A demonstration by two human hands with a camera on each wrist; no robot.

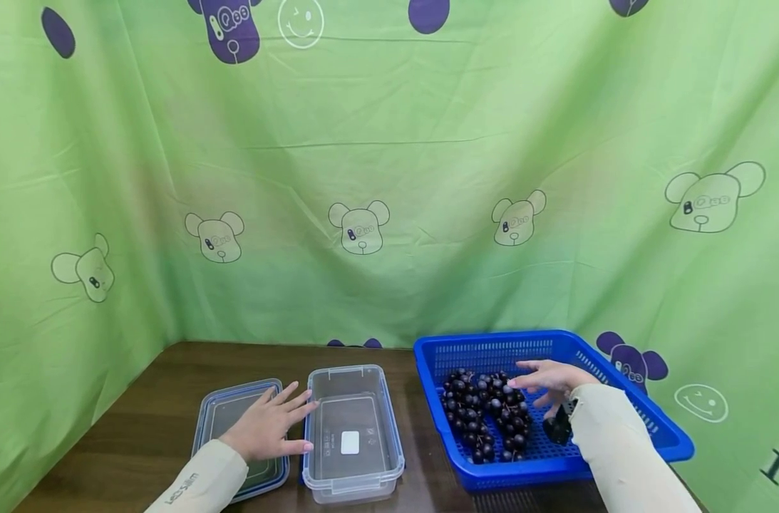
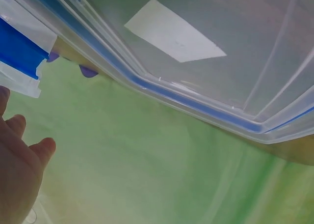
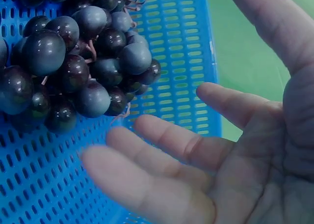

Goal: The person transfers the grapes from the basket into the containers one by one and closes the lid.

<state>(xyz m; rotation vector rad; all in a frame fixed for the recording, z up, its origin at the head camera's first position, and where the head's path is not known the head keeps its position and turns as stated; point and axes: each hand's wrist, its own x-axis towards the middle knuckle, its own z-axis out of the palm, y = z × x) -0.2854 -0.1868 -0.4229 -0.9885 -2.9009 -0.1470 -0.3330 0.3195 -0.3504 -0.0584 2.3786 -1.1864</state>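
My left hand [image 1: 270, 425] is spread with straight fingers over the blue-rimmed lid [image 1: 211, 420], its fingertips by the left rim of a clear plastic container [image 1: 353, 442]. That container holds nothing but shows a white label [image 2: 176, 32] on its base. On the right, my right hand [image 1: 552, 381] hovers over a blue perforated basket [image 1: 440, 445], fingers extended and holding nothing. Dark grapes [image 1: 485, 410] in bunches lie in the basket's left part. In the right wrist view the fingers [image 3: 186, 145] point toward the grapes, apparently just short of them.
A brown wooden table [image 1: 139, 406] carries everything. Behind and beside it hangs a green curtain [image 1: 363, 285] with bear prints. The basket's raised blue wall stands a short gap to the right of the container.
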